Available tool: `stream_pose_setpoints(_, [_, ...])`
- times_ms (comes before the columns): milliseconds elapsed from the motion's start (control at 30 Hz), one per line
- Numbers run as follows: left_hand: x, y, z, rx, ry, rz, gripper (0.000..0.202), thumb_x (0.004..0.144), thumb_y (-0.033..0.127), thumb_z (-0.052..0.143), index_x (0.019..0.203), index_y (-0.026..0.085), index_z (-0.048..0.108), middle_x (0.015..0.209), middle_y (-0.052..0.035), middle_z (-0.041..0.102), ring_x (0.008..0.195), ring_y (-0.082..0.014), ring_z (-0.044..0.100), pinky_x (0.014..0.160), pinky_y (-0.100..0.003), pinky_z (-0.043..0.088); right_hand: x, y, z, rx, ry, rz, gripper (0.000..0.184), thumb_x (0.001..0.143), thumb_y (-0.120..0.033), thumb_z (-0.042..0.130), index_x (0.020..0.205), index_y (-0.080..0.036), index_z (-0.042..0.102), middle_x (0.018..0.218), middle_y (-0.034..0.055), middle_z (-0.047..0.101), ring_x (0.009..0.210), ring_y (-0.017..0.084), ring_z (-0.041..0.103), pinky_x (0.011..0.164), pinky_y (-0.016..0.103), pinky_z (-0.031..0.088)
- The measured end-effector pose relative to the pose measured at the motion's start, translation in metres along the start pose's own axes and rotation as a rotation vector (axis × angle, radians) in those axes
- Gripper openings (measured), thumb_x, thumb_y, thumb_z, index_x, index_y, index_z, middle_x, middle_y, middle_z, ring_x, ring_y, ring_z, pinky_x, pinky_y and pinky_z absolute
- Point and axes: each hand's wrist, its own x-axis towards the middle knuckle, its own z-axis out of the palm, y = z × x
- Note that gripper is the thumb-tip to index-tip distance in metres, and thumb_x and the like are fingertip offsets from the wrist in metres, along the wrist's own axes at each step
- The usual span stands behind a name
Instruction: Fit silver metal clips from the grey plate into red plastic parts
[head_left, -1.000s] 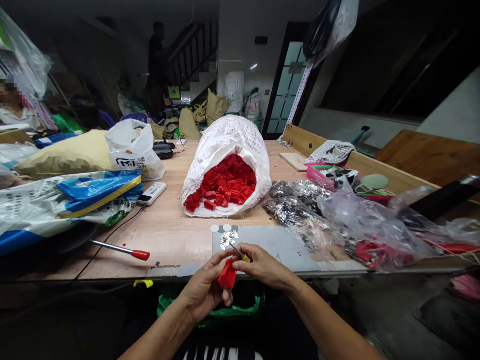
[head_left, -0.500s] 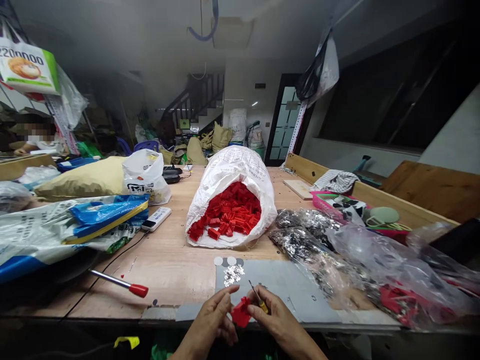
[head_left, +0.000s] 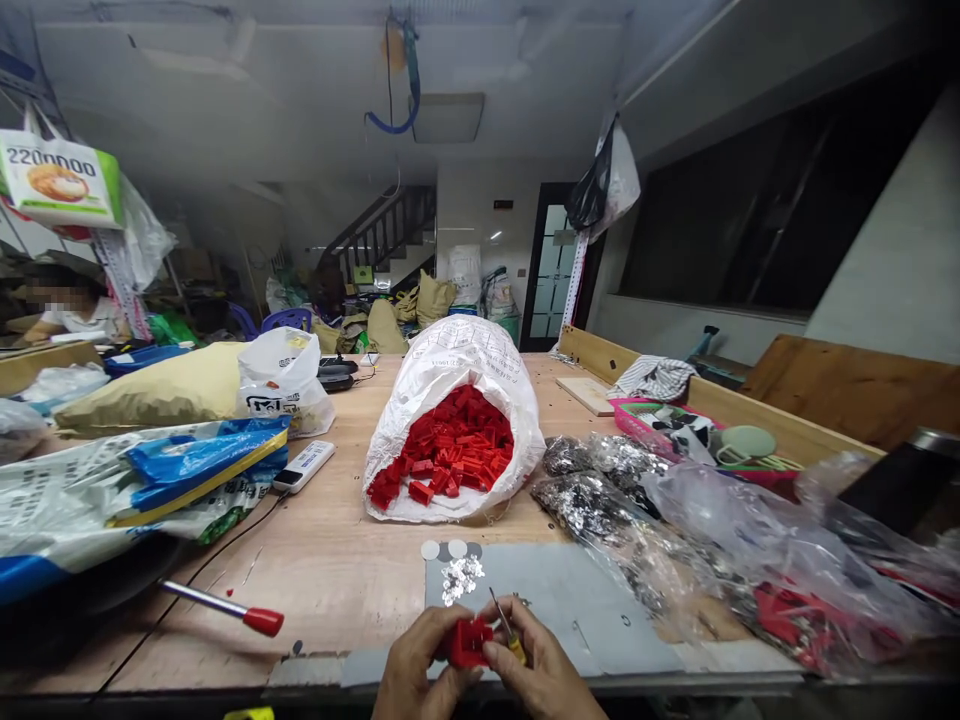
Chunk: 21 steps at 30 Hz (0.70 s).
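At the front edge of the table, my left hand (head_left: 421,662) is closed around a red plastic part (head_left: 469,640), holding it between thumb and fingers. My right hand (head_left: 546,668) grips a small screwdriver (head_left: 514,640) with a yellow handle, its thin shaft pointing up and left. The right thumb also touches the red part. Just beyond my hands, a pile of small shiny metal pieces (head_left: 460,577) lies on a grey mat (head_left: 555,590). Further back, a white sack (head_left: 465,345) lies on its side, its mouth towards me, full of red plastic parts (head_left: 465,440).
Plastic bags of metal pieces (head_left: 592,505) spread over the right side, near a pink basket (head_left: 637,420). Left are a blue-and-white bag (head_left: 202,470), a white power strip (head_left: 306,466) and a red-tipped metal lever (head_left: 262,621). A person (head_left: 71,310) sits far left.
My left hand has closed in around the red part, which is turned differently and sits nearer the right hand. The camera has tilted up, so the scene sits lower.
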Motion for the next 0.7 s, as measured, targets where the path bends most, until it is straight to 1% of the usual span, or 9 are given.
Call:
stream_pose_setpoints(100, [-0.005, 0.018, -0.006, 0.056, -0.055, 0.067, 0.029, 0.076, 0.024, 0.069, 0.105, 0.023, 0.068, 0.095, -0.0089, 0.069, 0.086, -0.0229, 0.062, 0.078, -0.031, 0.046, -0.006, -0.016, 0.002, 0.011, -0.03, 0.018, 0.03, 0.081, -0.044, 0.06, 0.095, -0.019, 0.051, 0.077, -0.0021, 0.051, 0.07, 0.013, 0.048, 0.065, 0.025, 0.039])
stream_pose_setpoints(200, [-0.009, 0.031, -0.01, 0.087, -0.015, 0.056, 0.028, 0.074, 0.022, 0.07, 0.102, 0.023, 0.069, 0.094, -0.0085, 0.07, 0.087, -0.0226, 0.062, 0.082, -0.031, 0.046, -0.007, -0.028, 0.005, 0.008, -0.061, 0.037, 0.027, 0.082, -0.04, 0.06, 0.098, -0.019, 0.052, 0.078, -0.0022, 0.052, 0.071, 0.012, 0.048, 0.067, 0.024, 0.04])
stream_pose_setpoints(267, [-0.01, 0.031, -0.011, 0.137, 0.017, 0.073, 0.026, 0.076, 0.022, 0.068, 0.103, 0.023, 0.068, 0.096, -0.0081, 0.07, 0.089, -0.0219, 0.063, 0.083, -0.032, 0.047, -0.004, -0.029, 0.007, 0.019, -0.056, 0.047, 0.03, 0.08, -0.04, 0.063, 0.098, -0.019, 0.051, 0.078, -0.0023, 0.052, 0.071, 0.012, 0.048, 0.066, 0.024, 0.04])
stream_pose_setpoints(333, [-0.011, 0.028, -0.011, 0.182, 0.044, 0.125, 0.026, 0.076, 0.022, 0.069, 0.102, 0.022, 0.067, 0.094, -0.0064, 0.07, 0.087, -0.0204, 0.064, 0.081, -0.031, 0.048, -0.001, -0.028, 0.009, 0.04, -0.048, 0.043, 0.032, 0.078, -0.04, 0.065, 0.097, -0.02, 0.051, 0.079, -0.0027, 0.052, 0.07, 0.011, 0.047, 0.065, 0.023, 0.039])
stream_pose_setpoints(400, [-0.012, 0.023, -0.011, 0.222, 0.074, 0.147, 0.028, 0.076, 0.023, 0.069, 0.104, 0.022, 0.064, 0.096, -0.0054, 0.07, 0.087, -0.019, 0.064, 0.08, -0.03, 0.049, 0.001, -0.025, 0.01, 0.058, -0.057, 0.066, 0.032, 0.077, -0.041, 0.066, 0.096, -0.02, 0.051, 0.075, -0.0041, 0.05, 0.063, 0.009, 0.043, 0.059, 0.022, 0.036])
stream_pose_setpoints(467, [-0.013, 0.02, -0.012, 0.257, 0.093, 0.154, 0.029, 0.077, 0.024, 0.068, 0.105, 0.021, 0.062, 0.097, -0.0047, 0.069, 0.087, -0.0177, 0.065, 0.079, -0.029, 0.05, 0.003, -0.024, 0.009, 0.082, -0.077, 0.098, 0.031, 0.079, -0.043, 0.064, 0.096, -0.02, 0.051, 0.069, -0.0056, 0.047, 0.056, 0.007, 0.038, 0.052, 0.02, 0.031])
stream_pose_setpoints(567, [-0.013, 0.021, -0.014, 0.305, 0.104, 0.171, 0.028, 0.078, 0.025, 0.068, 0.105, 0.021, 0.061, 0.095, -0.0038, 0.069, 0.086, -0.0165, 0.064, 0.078, -0.028, 0.05, 0.003, -0.023, 0.008, 0.131, -0.1, 0.124, 0.031, 0.084, -0.047, 0.056, 0.097, -0.02, 0.051, 0.07, -0.0049, 0.048, 0.05, 0.006, 0.034, 0.047, 0.021, 0.025])
stream_pose_setpoints(633, [-0.013, 0.023, -0.014, 0.33, 0.102, 0.185, 0.028, 0.079, 0.026, 0.068, 0.105, 0.021, 0.061, 0.095, -0.0035, 0.069, 0.087, -0.0163, 0.064, 0.079, -0.028, 0.05, 0.002, -0.022, 0.007, 0.109, -0.102, 0.116, 0.03, 0.085, -0.047, 0.055, 0.096, -0.019, 0.052, 0.073, -0.0037, 0.05, 0.052, 0.006, 0.036, 0.048, 0.021, 0.027])
stream_pose_setpoints(700, [-0.013, 0.025, -0.015, 0.357, 0.095, 0.205, 0.028, 0.079, 0.026, 0.068, 0.105, 0.021, 0.061, 0.096, -0.0037, 0.069, 0.088, -0.0166, 0.064, 0.079, -0.028, 0.049, 0.002, -0.021, 0.006, 0.038, -0.089, 0.085, 0.027, 0.083, -0.043, 0.059, 0.095, -0.019, 0.054, 0.075, -0.003, 0.051, 0.059, 0.008, 0.041, 0.054, 0.021, 0.033])
